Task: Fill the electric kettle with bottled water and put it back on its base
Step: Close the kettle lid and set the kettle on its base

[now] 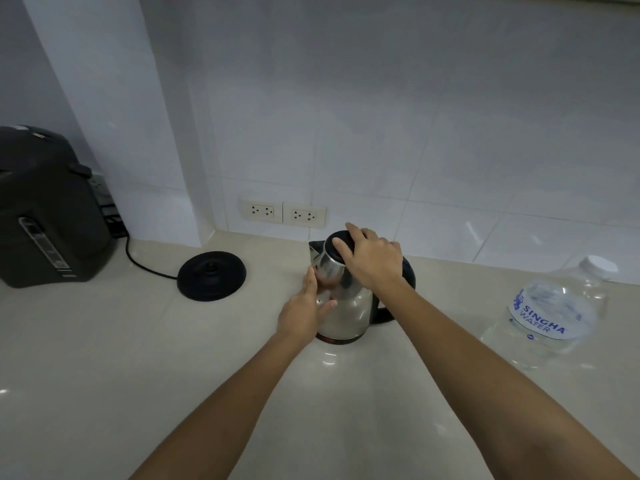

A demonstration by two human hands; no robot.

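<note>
A stainless steel electric kettle (pixel 343 306) with a black lid and handle stands upright on the countertop, off its base. My right hand (pixel 372 258) rests on top, fingers over the black lid (pixel 337 245). My left hand (pixel 306 308) lies flat against the kettle's left side, fingers apart. The round black base (pixel 212 275) sits empty to the left, its cord running off further left. A large clear water bottle (pixel 554 313) with a white cap stands at the right, capped.
A dark hot-water dispenser (pixel 48 209) stands at the far left. Two wall sockets (pixel 282 213) sit low on the tiled wall behind the kettle. The pale glossy countertop (pixel 104 358) stretches toward me.
</note>
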